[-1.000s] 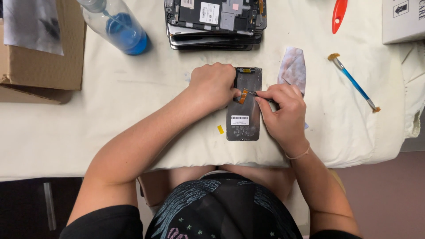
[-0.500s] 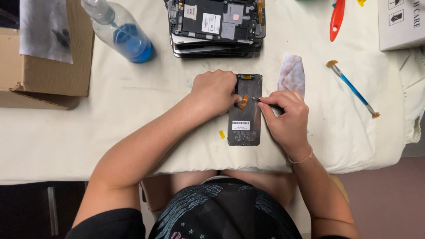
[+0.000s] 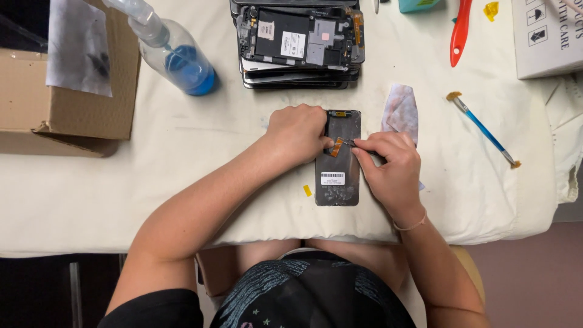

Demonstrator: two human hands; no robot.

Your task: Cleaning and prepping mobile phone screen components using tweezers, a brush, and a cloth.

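A dark phone screen panel lies face down on the white cloth, with a white sticker and a small orange flex strip on its back. My left hand presses on its upper left edge and pins it. My right hand grips thin metal tweezers whose tip touches the orange strip.
A stack of opened phone frames sits behind. A spray bottle with blue liquid and a cardboard box are at the left. A blue brush, red pry tool, white box and crumpled wipe are at the right.
The view has shifted a little, so everything sits lower in the picture. Both hands stay on the panel, the tweezers still at the orange strip.
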